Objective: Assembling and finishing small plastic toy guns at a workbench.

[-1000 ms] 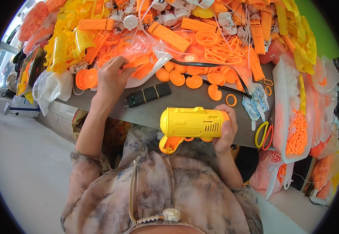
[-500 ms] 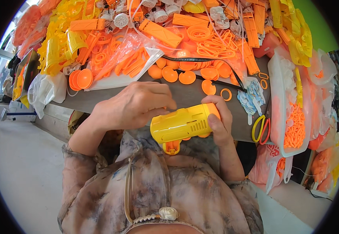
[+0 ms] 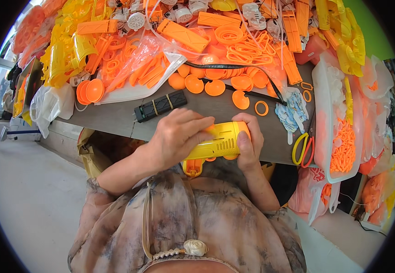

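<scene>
My right hand [image 3: 250, 143] grips the orange-capped right end of a yellow plastic toy housing [image 3: 222, 144], with the thumb on the near side. The housing lies sideways above my lap. It has a row of slots, and an orange handle-like part [image 3: 193, 167] hangs below it. My left hand [image 3: 181, 134] lies over the housing's left end, its fingers bent and closed. At its fingertips a small orange piece [image 3: 212, 129] shows against the housing's top; its shape is mostly hidden. Beyond that hand, a black ribbed oblong block [image 3: 161, 105] rests on the grey table [image 3: 120, 119].
Orange half-shells [image 3: 215, 87], an orange ring [image 3: 261, 108] and a heap of orange, yellow and white parts [image 3: 184, 36] cover the table's far side. Yellow-and-red-handled scissors [image 3: 303, 149] lie at the right, beside a clear bin [image 3: 338, 176] of small orange parts.
My left hand has moved right and nearer, onto the top of the yellow housing. The black block, hidden before, now shows. My right hand has shifted slightly left with its grip kept.
</scene>
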Tool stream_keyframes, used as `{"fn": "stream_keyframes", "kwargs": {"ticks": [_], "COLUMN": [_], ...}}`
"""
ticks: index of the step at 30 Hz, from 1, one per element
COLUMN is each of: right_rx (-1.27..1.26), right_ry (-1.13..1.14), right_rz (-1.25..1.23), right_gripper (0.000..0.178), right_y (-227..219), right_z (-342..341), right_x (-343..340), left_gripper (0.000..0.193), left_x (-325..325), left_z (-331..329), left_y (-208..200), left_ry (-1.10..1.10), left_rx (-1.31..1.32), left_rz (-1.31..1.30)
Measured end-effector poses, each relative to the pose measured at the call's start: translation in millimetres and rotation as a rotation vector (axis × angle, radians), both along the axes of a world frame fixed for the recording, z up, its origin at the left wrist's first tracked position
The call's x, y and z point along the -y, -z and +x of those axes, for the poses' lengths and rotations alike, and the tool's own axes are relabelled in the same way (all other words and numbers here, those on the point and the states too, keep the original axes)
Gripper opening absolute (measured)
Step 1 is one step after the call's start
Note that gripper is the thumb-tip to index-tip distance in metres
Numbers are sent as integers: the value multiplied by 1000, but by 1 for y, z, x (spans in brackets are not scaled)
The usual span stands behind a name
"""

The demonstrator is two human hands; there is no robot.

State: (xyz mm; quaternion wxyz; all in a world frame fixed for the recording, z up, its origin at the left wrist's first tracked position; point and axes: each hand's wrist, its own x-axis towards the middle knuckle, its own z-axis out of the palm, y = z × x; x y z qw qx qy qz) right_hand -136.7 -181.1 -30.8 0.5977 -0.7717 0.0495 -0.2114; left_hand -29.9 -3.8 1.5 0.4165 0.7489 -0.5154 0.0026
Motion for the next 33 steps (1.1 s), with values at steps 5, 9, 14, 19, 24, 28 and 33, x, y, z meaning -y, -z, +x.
{"fn": "stream_keyframes", "kwargs": {"ticks": [5, 9, 14, 19, 24, 28, 33], "right_rx": [-15, 5, -2, -14, -1, 61, 157], "right_ry": [29, 26, 55, 41, 103, 133, 87], "right_rz": [15, 31, 49, 56, 110, 286, 148], "right_gripper": [38, 38, 39, 38, 37, 42, 55], "right_y": [1, 4, 4, 1, 3, 1, -9], "right_z": [1, 3, 3, 4, 1, 1, -10], "right_x": [-1, -1, -2, 0, 6, 2, -7], "left_gripper": [89, 79, 72, 77, 87, 87, 78], "left_x": [-6, -2, 2, 0, -13, -17, -16], "left_z": [-19, -17, -9, -6, 0, -5, -4], "left_y": [0, 15, 14, 16, 8, 16, 12], "left_ry": [-53, -59, 2, 13, 13, -2, 84], "left_rx": [110, 187, 215, 132, -172, -605, -504], "left_rz": [175, 70, 22, -1, -43, -161, -266]}}
